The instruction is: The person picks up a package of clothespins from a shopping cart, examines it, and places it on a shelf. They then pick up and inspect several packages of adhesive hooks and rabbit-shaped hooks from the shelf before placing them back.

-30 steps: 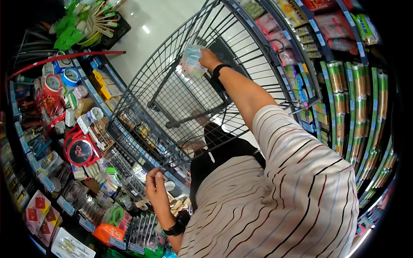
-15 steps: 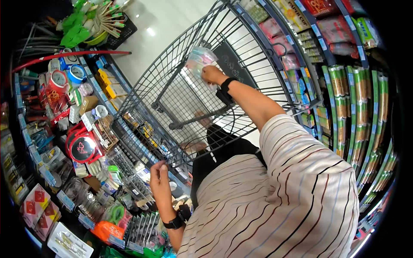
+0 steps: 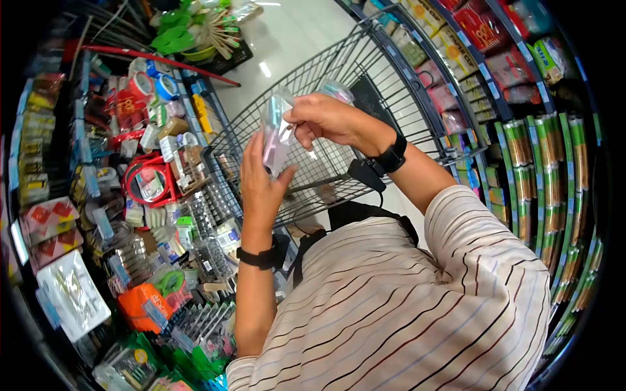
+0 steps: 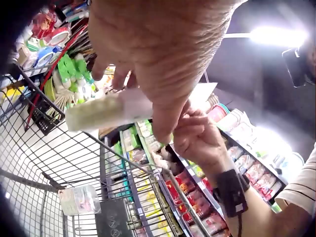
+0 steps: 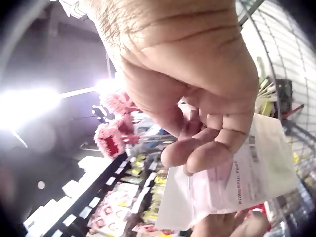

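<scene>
A clear plastic packet of pegs (image 3: 277,146) is held up between both hands over a wire shopping cart (image 3: 251,120). My left hand (image 3: 259,186) grips its lower part, thumb on one side and fingers on the other. At the upper edge, my right hand (image 3: 339,124) pinches it between thumb and curled fingers. Print on the packet (image 5: 266,168) reads "POWERFUL PEGS" in the right wrist view. Seen edge-on, the packet (image 4: 96,113) looks blurred in the left wrist view. A second, similar packet (image 4: 80,201) lies in the cart beyond the hands.
Shelves of alarm clocks (image 3: 166,86), a red round item (image 3: 147,181) and packaged goods line the left. On the right, stacked bundled sticks (image 3: 518,150) fill a rack. A red pole (image 3: 163,60) juts toward the cart. Pale floor (image 3: 300,26) shows ahead.
The right hand has come back from inside the cart with a packet, leaving another lying there. My left hand, empty earlier, has risen and taken hold of the packet. The head view has shifted.
</scene>
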### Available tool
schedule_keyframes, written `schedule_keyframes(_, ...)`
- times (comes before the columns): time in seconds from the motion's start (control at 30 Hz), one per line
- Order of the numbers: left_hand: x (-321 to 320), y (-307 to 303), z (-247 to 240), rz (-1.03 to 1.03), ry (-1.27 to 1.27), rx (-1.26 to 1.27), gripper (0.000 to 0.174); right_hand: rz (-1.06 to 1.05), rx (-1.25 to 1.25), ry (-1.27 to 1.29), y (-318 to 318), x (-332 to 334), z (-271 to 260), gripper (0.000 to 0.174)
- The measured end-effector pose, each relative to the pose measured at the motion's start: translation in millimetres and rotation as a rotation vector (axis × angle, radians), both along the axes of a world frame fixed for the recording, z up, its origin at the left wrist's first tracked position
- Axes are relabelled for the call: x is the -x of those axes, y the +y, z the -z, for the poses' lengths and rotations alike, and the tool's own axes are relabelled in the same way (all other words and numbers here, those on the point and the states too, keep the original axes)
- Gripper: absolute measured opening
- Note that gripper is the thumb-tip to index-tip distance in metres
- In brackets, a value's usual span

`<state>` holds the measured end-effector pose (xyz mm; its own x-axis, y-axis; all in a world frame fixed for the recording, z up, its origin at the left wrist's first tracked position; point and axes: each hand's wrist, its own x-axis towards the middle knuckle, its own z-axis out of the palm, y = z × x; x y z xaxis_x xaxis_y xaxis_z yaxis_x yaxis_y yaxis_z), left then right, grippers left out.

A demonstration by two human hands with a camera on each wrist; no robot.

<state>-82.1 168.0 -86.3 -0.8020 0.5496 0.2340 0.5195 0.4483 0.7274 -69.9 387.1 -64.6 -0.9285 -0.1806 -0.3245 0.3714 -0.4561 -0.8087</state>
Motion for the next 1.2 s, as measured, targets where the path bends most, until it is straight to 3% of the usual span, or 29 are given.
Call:
schedule_keyframes(0.13, -7.9, -30.9, -4.4, -0.170, -0.235, -0.344, 0.051, -0.084, 0.099, 0.128, -44.2, -1.1, -37.7, 0.033)
schedule_keyframes(0.23, -15.9, -61.0, -24.0, -0.341, -0.427, -0.519, 0.042, -0.029, -0.141, 0.243, -59.8, -3.6, -76.4, 0.037)
schedule_keyframes(0.37, -17.8, -99.5, -42.4, -0.277, -0.654, -0.903, 0.047, 0.125, -0.465, 0.397, -64.5, 14.6, -54.0, 0.046)
schedule_keyframes(0.4, -18.4, -106.7, -45.0, -0.250, -0.712, -1.016, 0.047, 0.055, -0.434, 0.380, -75.0, 15.3, -54.4, 0.046)
schedule_keyframes(0.57, -24.0, -137.3, -63.0, -0.223, -0.778, -1.127, 0.045, -0.297, -0.326, 0.285, -128.5, 8.0, -59.6, 0.052)
schedule_keyframes(0.63, -22.4, -144.9, -65.7, -0.234, -0.753, -1.164, 0.048, -0.239, -0.188, 0.319, -148.3, 9.6, -59.0, 0.048)
schedule_keyframes(0.7, -21.5, -153.7, -64.7, -0.450, -0.476, -0.938, 0.046, -0.176, -0.161, 0.341, -160.8, 14.7, -61.4, 0.046)
schedule_keyframes(0.77, -22.6, -162.8, -64.2, -0.652, -0.202, -0.697, 0.046, -0.060, -0.309, 0.410, -170.4, 14.3, -71.9, 0.039)
schedule_keyframes(0.83, -36.4, -162.8, -90.3, -0.535, -0.203, -0.570, 0.052, 0.011, -0.534, 0.567, -179.3, 12.3, -82.4, 0.038)
schedule_keyframes(0.87, -45.8, -163.4, -109.1, -0.449, -0.505, -0.849, 0.057, 0.031, -0.731, 0.605, -186.7, 6.7, -91.8, 0.040)
schedule_keyframes(0.93, -50.9, -154.4, -101.9, -0.329, -0.295, -0.638, 0.070, 0.126, -0.846, 0.828, -209.9, -5.5, -97.4, 0.041)
schedule_keyframes(1.0, -48.6, -153.3, -93.9, -0.268, -0.325, -0.855, 0.069, 0.150, -0.995, 1.047, -225.3, -16.2, -100.6, 0.042)
schedule_keyframes(1.07, -50.6, -154.8, -95.1, -0.284, -0.463, -1.106, 0.059, 0.208, -0.989, 1.214, -236.9, -23.6, -100.9, 0.036)
schedule_keyframes(1.13, -48.0, -168.8, -97.8, -0.313, -0.506, -1.138, 0.053, 0.209, -0.936, 1.314, -242.7, -24.6, -99.5, 0.031)
schedule_keyframes(1.2, -49.3, -178.4, -110.2, -0.306, -0.530, -1.199, 0.044, 0.046, -0.720, 1.101, -238.3, -26.4, -106.1, 0.027)
